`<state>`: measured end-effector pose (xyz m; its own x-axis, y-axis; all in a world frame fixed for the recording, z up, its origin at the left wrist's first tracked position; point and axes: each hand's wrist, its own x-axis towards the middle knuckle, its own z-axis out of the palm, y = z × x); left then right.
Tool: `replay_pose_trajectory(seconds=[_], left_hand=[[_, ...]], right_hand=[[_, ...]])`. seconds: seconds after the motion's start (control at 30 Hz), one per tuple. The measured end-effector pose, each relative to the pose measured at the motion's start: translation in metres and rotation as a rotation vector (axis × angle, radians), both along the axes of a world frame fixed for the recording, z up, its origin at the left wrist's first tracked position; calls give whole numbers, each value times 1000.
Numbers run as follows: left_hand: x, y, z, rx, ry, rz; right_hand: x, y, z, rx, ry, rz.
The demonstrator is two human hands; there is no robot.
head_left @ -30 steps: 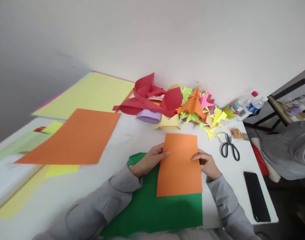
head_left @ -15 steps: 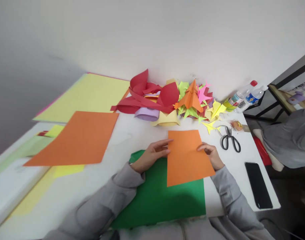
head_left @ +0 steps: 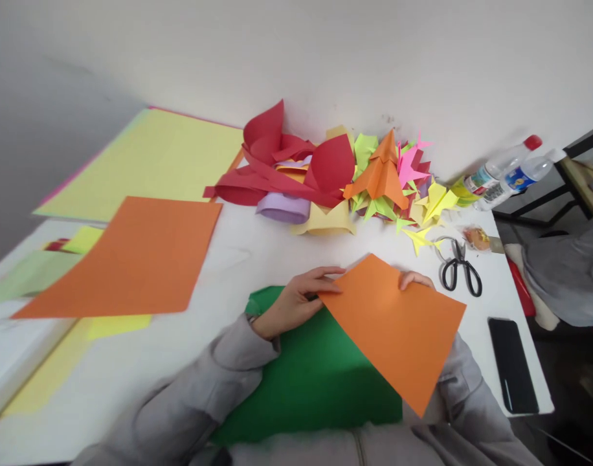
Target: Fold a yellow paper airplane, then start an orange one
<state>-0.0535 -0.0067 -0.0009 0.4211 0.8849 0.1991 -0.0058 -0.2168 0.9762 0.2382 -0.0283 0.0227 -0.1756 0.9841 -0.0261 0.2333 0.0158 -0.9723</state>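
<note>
An orange sheet of paper (head_left: 396, 333) is held tilted, corner toward me, over a green sheet (head_left: 306, 382) on the table. My left hand (head_left: 301, 298) pinches its left corner, fingers on top. Along the upper right edge my right hand (head_left: 415, 281) grips it; most of that hand is hidden behind the paper. A larger orange sheet (head_left: 145, 259) lies to the left, over a white block and some yellow and pale green paper pieces.
Red paper bands (head_left: 296, 175) and folded paper planes (head_left: 381, 175) are heaped against the wall. Scissors (head_left: 461, 265), a black phone (head_left: 513, 366) and plastic bottles (head_left: 520, 175) stand or lie at right. A large yellow sheet (head_left: 151, 155) lies at back left.
Both hands have turned the held orange sheet from nearly upright to a slanted diamond. Its lower end has swung right. The view has shifted slightly.
</note>
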Motion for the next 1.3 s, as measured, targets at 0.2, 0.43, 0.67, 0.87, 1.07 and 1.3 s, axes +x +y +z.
replay_pose_trajectory(seconds=[0.2, 0.43, 0.67, 0.87, 1.07, 1.3], left_hand=[[-1, 0, 1, 32, -27, 96], [-5, -3, -2, 260, 61, 383], [-12, 5, 1, 551, 209, 271], [-22, 14, -1, 528, 397, 64], [-22, 14, 0, 389, 437, -26], [-22, 8, 3, 337, 544, 33]], right_hand=[[-6, 1, 5, -109, 210, 16], [14, 14, -17, 108, 172, -331], [26, 9, -16, 531, -302, 39], [24, 11, -19, 402, -333, 123], [25, 12, -11, 344, -317, 167], [24, 6, -23, 299, -337, -34]])
